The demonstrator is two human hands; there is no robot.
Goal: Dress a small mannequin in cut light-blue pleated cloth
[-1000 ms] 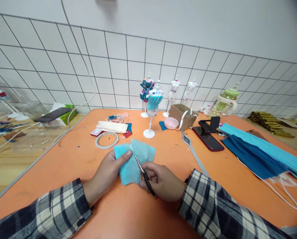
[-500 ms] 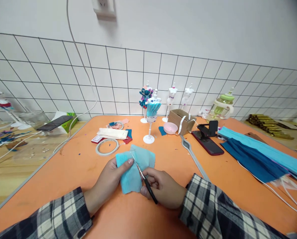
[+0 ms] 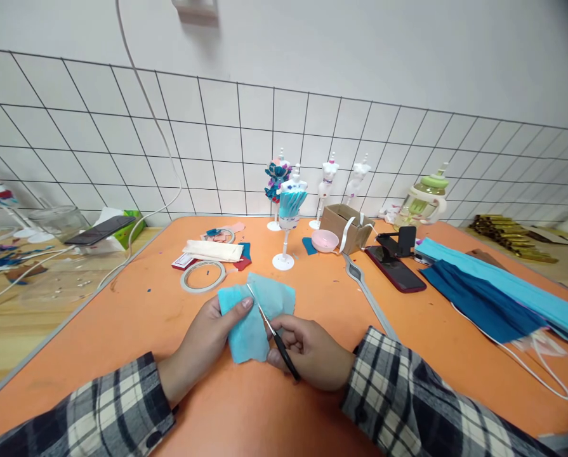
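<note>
A light-blue piece of thin fabric [image 3: 248, 333] is pinched in my left hand [image 3: 211, 331], the thumb lying on top and the fingers hidden beneath. My right hand [image 3: 312, 352] is closed around small black-handled scissors [image 3: 284, 352]. Their silver blades point up and to the left across the fabric. Below the blades the fabric is split, and a gap shows between its left and right portions. Just beyond the fabric a small white dress-form stand [image 3: 284, 261] holds a torso wrapped in pleated light-blue cloth [image 3: 292, 204].
Left of the stand lie a tape roll [image 3: 202, 277] and a folded cream cloth [image 3: 213, 250]. A pink bowl [image 3: 325, 240], cardboard box [image 3: 344, 225] and phone [image 3: 395, 269] are on the right. Blue face masks [image 3: 483, 298] lie beyond them. Several mannequins stand behind.
The view has shifted slightly, so the scene sits a little higher. The scissors still cross the fabric, and the gap below the blades shows a little more. Both hands keep their grips.
</note>
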